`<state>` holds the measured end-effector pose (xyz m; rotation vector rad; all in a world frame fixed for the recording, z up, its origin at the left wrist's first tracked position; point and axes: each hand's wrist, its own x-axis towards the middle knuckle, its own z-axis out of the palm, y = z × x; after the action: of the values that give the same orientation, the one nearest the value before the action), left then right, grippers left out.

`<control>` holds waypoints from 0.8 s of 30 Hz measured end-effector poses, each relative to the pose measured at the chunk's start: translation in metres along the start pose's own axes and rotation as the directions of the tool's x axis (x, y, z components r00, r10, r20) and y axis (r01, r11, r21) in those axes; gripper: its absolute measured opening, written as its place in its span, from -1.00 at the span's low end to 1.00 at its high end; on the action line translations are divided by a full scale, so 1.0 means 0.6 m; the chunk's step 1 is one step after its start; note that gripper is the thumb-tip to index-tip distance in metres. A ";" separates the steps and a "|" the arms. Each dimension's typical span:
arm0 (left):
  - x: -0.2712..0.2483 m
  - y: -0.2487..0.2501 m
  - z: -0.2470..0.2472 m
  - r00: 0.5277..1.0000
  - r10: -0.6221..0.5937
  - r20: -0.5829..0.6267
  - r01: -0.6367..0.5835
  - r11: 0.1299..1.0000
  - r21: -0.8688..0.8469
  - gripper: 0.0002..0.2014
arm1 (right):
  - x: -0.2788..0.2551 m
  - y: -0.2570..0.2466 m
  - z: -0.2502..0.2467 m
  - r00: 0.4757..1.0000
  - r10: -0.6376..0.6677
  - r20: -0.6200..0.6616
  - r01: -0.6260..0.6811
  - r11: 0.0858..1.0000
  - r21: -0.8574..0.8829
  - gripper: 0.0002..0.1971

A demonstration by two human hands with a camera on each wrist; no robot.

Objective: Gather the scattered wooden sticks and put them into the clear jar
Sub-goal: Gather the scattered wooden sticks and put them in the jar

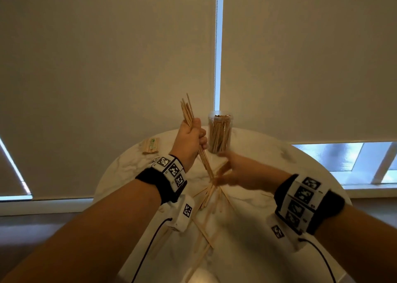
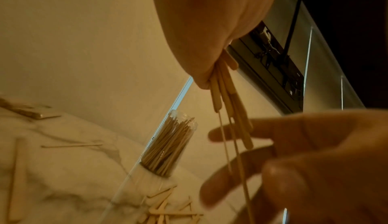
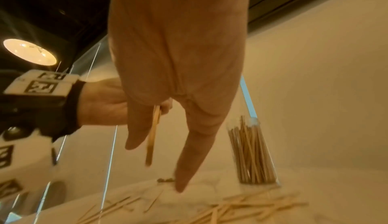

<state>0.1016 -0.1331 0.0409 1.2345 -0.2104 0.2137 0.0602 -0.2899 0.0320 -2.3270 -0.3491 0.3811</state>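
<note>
Wooden sticks [image 1: 194, 138] fill the left hand [image 1: 189, 142] as an uneven bundle; the right hand [image 1: 238, 171], fingers spread, holds nothing — loose ones could slip before the clear jar [image 1: 220, 132] just beyond.

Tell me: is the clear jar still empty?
No, the clear jar already stands packed with wooden sticks on the table, while the left hand grips another bundle.

Pale matt wooden sticks [image 1: 190, 119]; glossy clear plastic jar [image 1: 220, 132]; smooth, faintly veined white marble-look round table [image 1: 268, 153].
</note>
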 end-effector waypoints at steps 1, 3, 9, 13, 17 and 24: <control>-0.001 0.000 0.000 1.000 0.000 -0.011 -0.001 1.000 -0.017 -0.85 | 0.003 0.006 0.014 0.997 0.033 0.063 -0.038 0.996 0.086 -0.15; -0.005 -0.002 0.001 1.000 -0.002 -0.017 0.001 0.999 -0.040 -0.86 | 0.007 0.009 0.031 0.991 0.038 0.132 -0.074 0.957 0.282 -0.38; -0.016 -0.012 0.001 0.998 -0.042 -0.044 0.038 0.995 -0.089 -0.87 | 0.006 -0.008 0.024 0.995 -0.091 0.035 0.076 0.950 0.302 -0.49; -0.021 -0.022 -0.001 0.997 -0.031 -0.065 0.029 0.999 -0.023 -0.85 | 0.002 -0.023 0.026 0.990 -0.096 0.105 0.035 0.878 0.477 -0.54; -0.038 -0.022 0.004 0.996 -0.065 -0.063 0.068 0.997 0.046 -0.81 | 0.010 -0.036 0.028 0.994 -0.103 -0.027 0.106 0.981 0.163 -0.64; -0.054 -0.019 0.006 0.981 -0.184 0.060 0.186 0.982 -0.041 -0.73 | 0.024 -0.011 0.047 0.922 -0.332 -0.198 0.285 0.930 -0.232 -0.66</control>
<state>0.0736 -0.1416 0.0230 1.2067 -0.1470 0.0129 0.0621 -0.2623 0.0149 -2.4238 -0.6538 -0.0893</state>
